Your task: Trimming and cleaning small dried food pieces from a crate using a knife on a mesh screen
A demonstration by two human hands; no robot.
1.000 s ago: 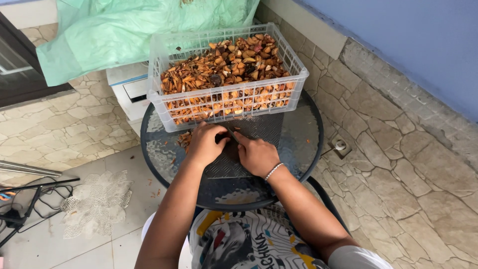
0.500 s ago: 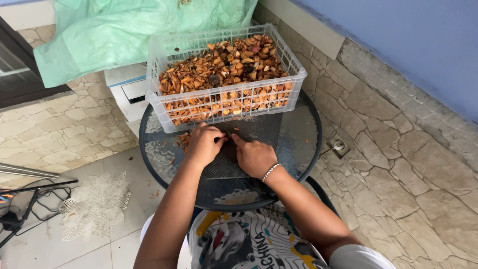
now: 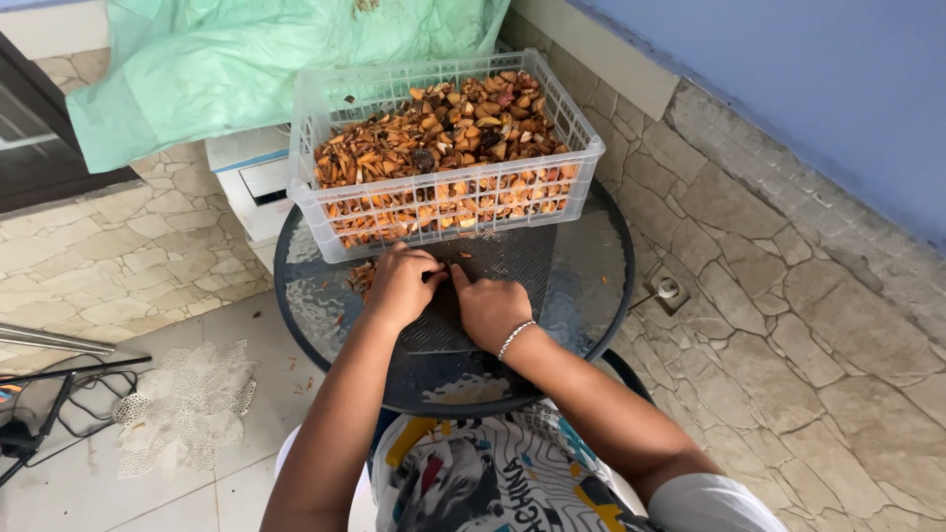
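Left hand (image 3: pixel 399 286) and right hand (image 3: pixel 490 307) pinch small orange-brown pieces (image 3: pixel 363 276) on the dark mat (image 3: pixel 512 258), near the white crate (image 3: pixel 443 158). Pieces look light, stiff, brittle; pinch by edges.

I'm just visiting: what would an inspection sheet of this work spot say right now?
Surface: round glass table with a dark ribbed mat on it.
Job's things: white plastic crate full of orange-brown pieces; a few loose pieces on the table.
Clutter: white lace cloth on the floor.
Hands: left hand and right hand, with a bracelet, rest close together on the mat; what they pinch is too small to tell.
Cables: black cords on the floor at left.
Surroundings: green plastic sheet, stone-tiled floor, blue wall.
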